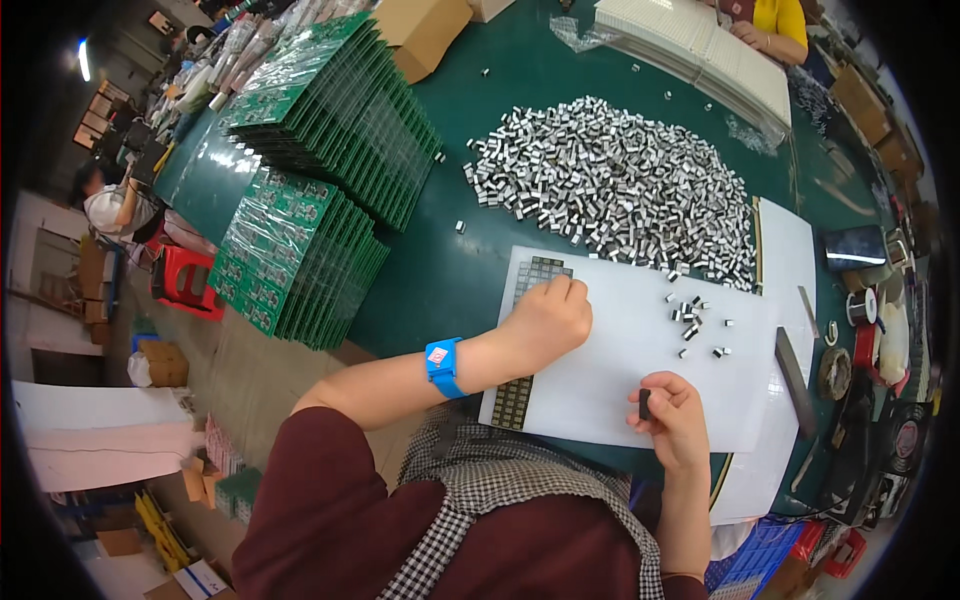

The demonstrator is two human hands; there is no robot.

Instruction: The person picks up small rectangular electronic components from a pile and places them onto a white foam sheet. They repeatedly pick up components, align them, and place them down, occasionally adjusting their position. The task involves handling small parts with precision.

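Observation:
A long narrow panel (511,404) with rows of small dark rectangles lies on the left part of a white board (590,400). Over its far part is my left hand (547,322), fingers curled down and pressed together; whatever they pinch is hidden. A blue wrist strap (442,368) circles that wrist. Near the board's front right, my right hand (676,418) pinches a small dark block (644,403) between thumb and fingers. Several small silver-and-black metal parts (688,318) lie loose on the board beyond my right hand.
Past the board spreads a large pile of small metal parts (610,175) on the green table. Stacked green circuit boards (290,255) in clear wrap stand at left. A dark flat bar (795,382) lies at right. Far right, a person in yellow (778,25) sits by white trays (700,50).

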